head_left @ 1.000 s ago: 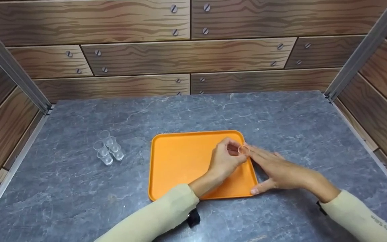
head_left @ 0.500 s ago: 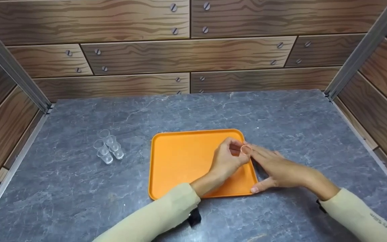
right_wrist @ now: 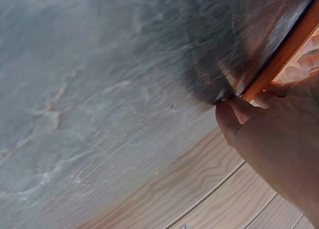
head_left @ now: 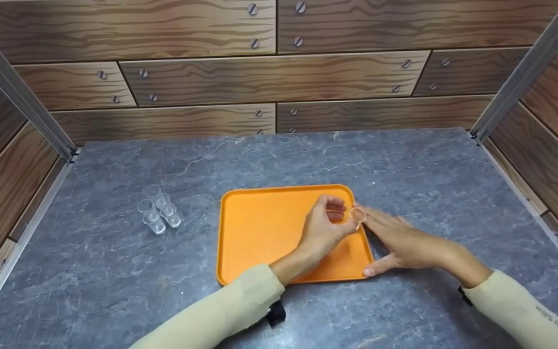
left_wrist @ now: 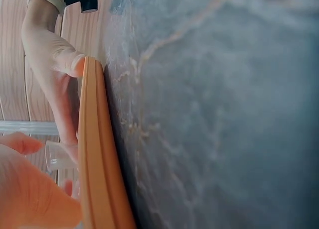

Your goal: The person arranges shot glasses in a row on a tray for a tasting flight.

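Observation:
A small clear cup stands at the right side of the orange tray; it shows in the left wrist view as a clear cup just inside the rim. My left hand is over the tray, its thumb by the cup and its other fingers loosely bent and apart from it. My right hand lies along the tray's right edge, fingers stretched toward the cup and thumb on the near right corner. The right wrist view shows fingertips of the right hand against the tray's outer edge; whether they touch the cup is hidden.
Several clear small cups stand in a tight cluster on the grey marbled table, left of the tray. Wood-patterned walls close off the back and both sides, with metal posts at the corners.
My left fingers have spread from the cup, leaving a gap where they were close around it. The cup has shifted slightly right. The right hand has hardly moved.

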The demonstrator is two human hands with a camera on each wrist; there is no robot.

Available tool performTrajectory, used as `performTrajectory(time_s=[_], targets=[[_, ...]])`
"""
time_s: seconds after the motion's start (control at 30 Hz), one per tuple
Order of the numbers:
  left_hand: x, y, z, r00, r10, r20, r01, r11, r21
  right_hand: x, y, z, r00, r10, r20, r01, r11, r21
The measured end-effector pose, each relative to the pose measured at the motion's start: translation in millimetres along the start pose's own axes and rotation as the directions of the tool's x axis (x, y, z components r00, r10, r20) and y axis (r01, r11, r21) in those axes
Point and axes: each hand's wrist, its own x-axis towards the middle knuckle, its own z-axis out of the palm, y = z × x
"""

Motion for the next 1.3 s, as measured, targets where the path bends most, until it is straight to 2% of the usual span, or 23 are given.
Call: performTrajectory(time_s=[0.27,0.6,1.1,1.3], targets=[[-1.5,1.1,-5.1,1.000,0.025,-0.003,-0.025,0.999,-0.032,0.3,2.2,0.5,0.999,-0.027,-0.029,0.028,1.000,0.012],[-6.5,4.1,-11.9,0.999,0.047,-0.012,-0.047,0.995,-0.083,-3.5,2.2,0.2,1.000,-0.004,-0.025,0.005,1.000,0.014],[-14.1,10.2,-41.3,0.995,0.064,-0.079,-0.074,0.988,-0.138,-0.7,-0.4,1.0,1.000,-0.011,-0.028,0.011,1.000,-0.008],[-18.0,10.1,-56.5,0.993,0.079,-0.089,-0.089,0.990,-0.112,-0.8,-0.8,1.4,0.999,-0.015,-0.032,0.015,1.000,-0.022]])
